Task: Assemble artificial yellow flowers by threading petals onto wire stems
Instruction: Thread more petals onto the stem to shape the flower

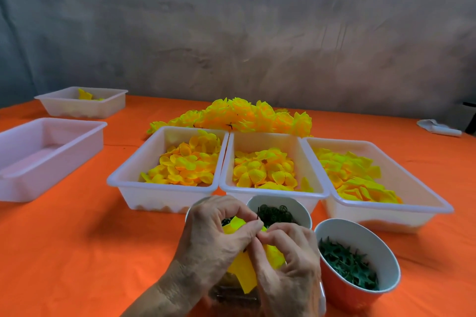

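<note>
A: What are the hands doing?
B: The left hand (219, 229) and right hand (286, 257) both pinch a thin dark wire stem (258, 213) with soft yellow fabric petals (244, 274) on it.
A: Where?
B: Just in front of the white paper cup of dark green rings (301, 210), with the red paper cup of green star-shaped calyxes (386, 260) to its right.

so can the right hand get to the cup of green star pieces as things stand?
Probably yes. The cup of green star pieces stands open-topped just right of the right hand, nothing between them. But that hand and the left hand are pinching yellow petals.
</note>
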A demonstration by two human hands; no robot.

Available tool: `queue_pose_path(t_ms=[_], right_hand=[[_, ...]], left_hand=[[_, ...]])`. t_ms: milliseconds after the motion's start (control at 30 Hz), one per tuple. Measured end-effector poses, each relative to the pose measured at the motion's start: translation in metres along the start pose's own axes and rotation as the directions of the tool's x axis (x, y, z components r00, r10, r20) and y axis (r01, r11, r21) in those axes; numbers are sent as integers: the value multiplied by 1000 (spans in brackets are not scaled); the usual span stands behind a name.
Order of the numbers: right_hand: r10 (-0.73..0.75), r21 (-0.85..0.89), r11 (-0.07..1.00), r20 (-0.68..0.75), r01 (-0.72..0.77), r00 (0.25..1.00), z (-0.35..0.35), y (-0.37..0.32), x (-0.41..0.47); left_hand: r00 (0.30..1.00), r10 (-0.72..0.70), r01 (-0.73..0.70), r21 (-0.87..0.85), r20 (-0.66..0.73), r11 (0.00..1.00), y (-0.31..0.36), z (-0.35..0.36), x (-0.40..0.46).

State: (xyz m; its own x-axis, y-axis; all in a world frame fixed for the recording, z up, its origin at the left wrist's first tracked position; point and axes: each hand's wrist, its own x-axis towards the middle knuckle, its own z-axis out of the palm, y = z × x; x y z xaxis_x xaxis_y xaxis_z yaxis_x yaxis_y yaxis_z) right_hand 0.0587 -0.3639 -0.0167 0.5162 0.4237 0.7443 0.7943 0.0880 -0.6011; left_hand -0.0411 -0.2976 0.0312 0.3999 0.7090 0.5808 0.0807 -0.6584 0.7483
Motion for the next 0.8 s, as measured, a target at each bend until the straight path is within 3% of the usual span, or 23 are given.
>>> queue_pose_path(t_ms=[67, 133, 233, 300, 433, 533, 800], right_hand=[[96, 142, 984, 61, -104, 994, -4, 2, 2], [173, 252, 940, 234, -231, 957, -11, 5, 12], [159, 277, 918, 397, -283, 904, -19, 4, 25], [150, 201, 952, 348, -230, 925, -14, 1, 26], [40, 8, 999, 99, -41, 994, -4, -1, 15], [-5, -56, 998, -33, 3, 999, 0, -5, 10], [-77, -67, 995, -104, 70, 992, 7, -6, 1]], left_hand=[[1000, -11, 11, -23, 13, 1000, -2, 1, 1], [999, -16, 17, -35, 31, 999, -3, 1, 2], [998, -12, 14, -37, 62, 999, -3, -1, 3], [998, -11, 15, -55, 64, 998, -2, -2, 3], [999, -15, 18, -65, 43, 998, -3, 0, 2], [998, -13, 17, -64, 57, 998, -6, 0, 2], [999, -2, 7, -75, 55, 997, -8, 0, 4]])
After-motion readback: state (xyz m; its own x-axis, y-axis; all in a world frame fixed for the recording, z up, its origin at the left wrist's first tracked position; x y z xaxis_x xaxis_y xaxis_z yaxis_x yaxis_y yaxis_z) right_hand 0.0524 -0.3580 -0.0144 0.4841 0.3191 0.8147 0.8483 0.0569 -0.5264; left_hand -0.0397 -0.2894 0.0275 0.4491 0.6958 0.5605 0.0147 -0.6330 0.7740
